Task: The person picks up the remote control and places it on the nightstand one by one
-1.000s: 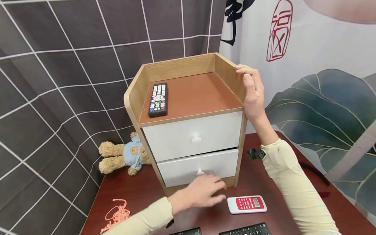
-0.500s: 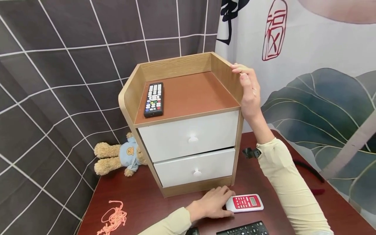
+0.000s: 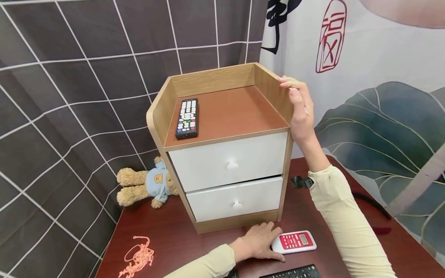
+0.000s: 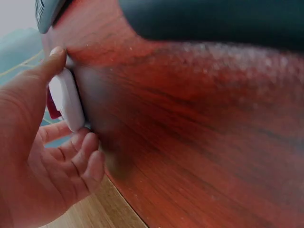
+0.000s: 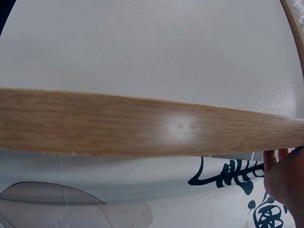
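Observation:
My left hand is low in front of the cabinet, at the left end of a white remote with a red face. In the left wrist view, the thumb and fingers of that hand hold the white remote between them, its edge facing the camera. Against the upper right side of the wooden cabinet rests my right hand, fingertips at the side panel's top edge. The right wrist view shows part of this hand beside the panel edge. Both white drawers look closed.
A black remote lies on the cabinet top. Left of the cabinet is a teddy bear, with pink string nearer the front. Another black remote lies at the bottom edge. Curtains hang behind.
My left hand has moved down and right from near the lower drawer's knob to the white remote and now holds its end. My right hand stays against the cabinet.

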